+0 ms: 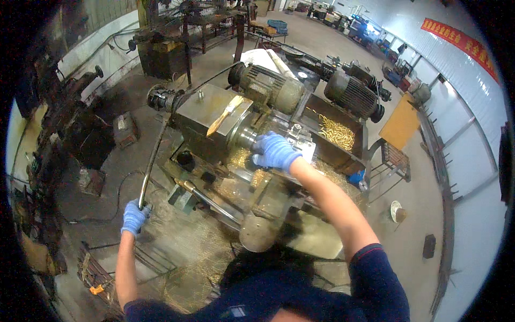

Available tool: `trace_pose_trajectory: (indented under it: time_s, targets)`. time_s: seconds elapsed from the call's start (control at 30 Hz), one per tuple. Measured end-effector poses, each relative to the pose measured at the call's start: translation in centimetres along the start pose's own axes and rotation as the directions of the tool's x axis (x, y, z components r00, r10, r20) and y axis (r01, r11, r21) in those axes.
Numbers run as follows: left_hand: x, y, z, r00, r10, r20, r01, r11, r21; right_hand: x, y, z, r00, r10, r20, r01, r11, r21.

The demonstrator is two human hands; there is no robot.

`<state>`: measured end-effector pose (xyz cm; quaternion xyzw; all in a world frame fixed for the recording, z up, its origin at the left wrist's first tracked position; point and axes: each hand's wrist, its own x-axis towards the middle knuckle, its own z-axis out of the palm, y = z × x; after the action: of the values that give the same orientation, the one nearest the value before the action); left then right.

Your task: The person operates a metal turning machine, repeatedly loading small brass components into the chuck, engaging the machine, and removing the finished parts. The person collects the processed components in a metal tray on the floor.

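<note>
My left hand [135, 217], in a blue knit glove, is wrapped round the lower end of a long metal lever [147, 180]. The lever rises to a fitting [163, 98] at the left end of a small lathe's headstock [206, 110]. My right hand [276, 150], gloved alike, is at the shiny round spindle nose [245, 137], its fingers curled toward it. Whatever is between those fingers is hidden. Just beyond that hand is a metal tool holder [300, 140]. A wooden-handled brush [226, 114] lies on top of the headstock. Brass-coloured chips [240, 157] are heaped below the spindle.
A metal tray [348, 154] behind the tool holder holds many small brass parts [337, 132]. Two ribbed motors [271, 86] stand at the back. A bar handle [212, 204] juts along the lathe's front. At right are a stool [394, 161] and a yellow board [399, 122].
</note>
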<state>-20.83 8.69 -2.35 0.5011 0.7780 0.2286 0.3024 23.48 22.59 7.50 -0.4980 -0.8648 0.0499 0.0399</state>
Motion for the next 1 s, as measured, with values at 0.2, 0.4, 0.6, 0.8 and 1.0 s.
trace_pose_trajectory:
  time_s: [0.2, 0.4, 0.6, 0.8, 1.0]
  targets:
    - [0.3, -0.8, 0.8, 0.961, 0.222, -0.166, -0.115, 0.864, 0.49, 1.6, 0.0, 0.2, 0.995, -0.032, 0.091, 0.028, 0.999, 0.042]
    - [5.3, -2.2, -2.3, 0.949, 0.301, -0.099, -0.12, 0.632, 0.766, 0.3, 0.4, 0.2, 0.997, -0.003, 0.075, -0.002, 0.998, 0.068]
    - [13.4, -5.1, -8.8, 0.771, 0.609, -0.188, -0.206, 0.518, 0.83, 0.3, 0.1, 0.3, 1.0, -0.012, 0.021, 0.011, 1.0, 0.024]
    - [13.7, -3.9, -8.7, 0.879, 0.42, -0.223, -0.063, 0.568, 0.82, 0.6, 0.8, 0.6, 0.997, -0.038, -0.061, 0.043, 0.996, 0.082]
    - [12.5, -1.0, -5.5, 0.922, 0.355, -0.155, -0.107, 0.617, 0.78, -8.9, 1.0, -2.0, 0.834, -0.038, -0.55, 0.084, 0.995, 0.059]
